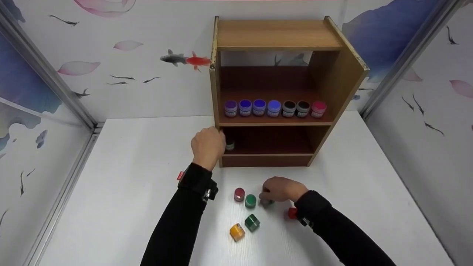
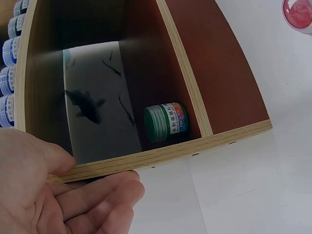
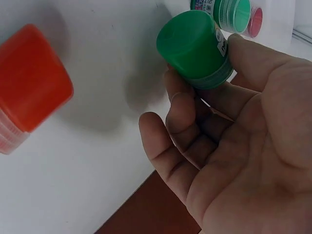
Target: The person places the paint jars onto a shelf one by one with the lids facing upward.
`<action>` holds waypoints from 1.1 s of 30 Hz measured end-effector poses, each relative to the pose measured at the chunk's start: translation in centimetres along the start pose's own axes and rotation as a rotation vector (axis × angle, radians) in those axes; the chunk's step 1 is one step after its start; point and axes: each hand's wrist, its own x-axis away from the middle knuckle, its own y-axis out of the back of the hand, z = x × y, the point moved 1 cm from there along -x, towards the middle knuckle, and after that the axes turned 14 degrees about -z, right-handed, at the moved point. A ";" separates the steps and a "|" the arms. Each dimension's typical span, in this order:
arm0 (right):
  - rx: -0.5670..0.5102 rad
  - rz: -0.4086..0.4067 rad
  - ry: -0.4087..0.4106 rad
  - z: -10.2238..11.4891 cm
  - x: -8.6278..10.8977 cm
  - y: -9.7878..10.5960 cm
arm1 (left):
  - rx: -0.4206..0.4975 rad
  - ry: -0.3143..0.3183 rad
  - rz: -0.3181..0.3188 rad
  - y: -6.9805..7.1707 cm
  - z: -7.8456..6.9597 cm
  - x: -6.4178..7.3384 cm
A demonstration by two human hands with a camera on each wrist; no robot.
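My left hand [image 1: 208,145] grips the left side panel of a small wooden shelf [image 1: 273,160]. In the left wrist view the thumb lies on the inner side and the fingers on the outer side. A green paint jar [image 2: 165,122] stands inside the lower compartment, near that panel. Over the table, the right hand [image 1: 282,188] pinches another green paint jar [image 3: 192,46] between thumb and fingers, mostly hidden in the head view. Close by are a dark red jar [image 1: 239,194], a green jar [image 1: 250,201], a darker green jar [image 1: 252,222] lying tilted and a yellow jar [image 1: 237,232].
A red jar [image 1: 292,213] lies beside the right wrist, partly covered by it. On the upper shelf board stands a row of several jars, among them a purple jar [image 1: 231,108], a black jar [image 1: 288,109] and a pink jar [image 1: 318,109]. Patterned walls enclose the white table [image 1: 122,192].
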 end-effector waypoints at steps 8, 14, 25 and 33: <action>-0.017 -0.013 -0.007 -0.7 0.0 0.2 | -0.009 -0.009 0.007 0.0 0.0 0.0; -0.017 -0.048 0.033 -1.1 0.1 0.4 | -0.011 -0.010 0.009 0.1 0.0 0.0; -0.099 -0.029 -0.003 -1.3 0.4 0.7 | -0.020 0.003 0.025 0.0 0.0 -0.1; -0.039 -0.055 0.066 -1.3 0.4 0.7 | -0.025 0.016 0.037 0.0 0.0 -0.1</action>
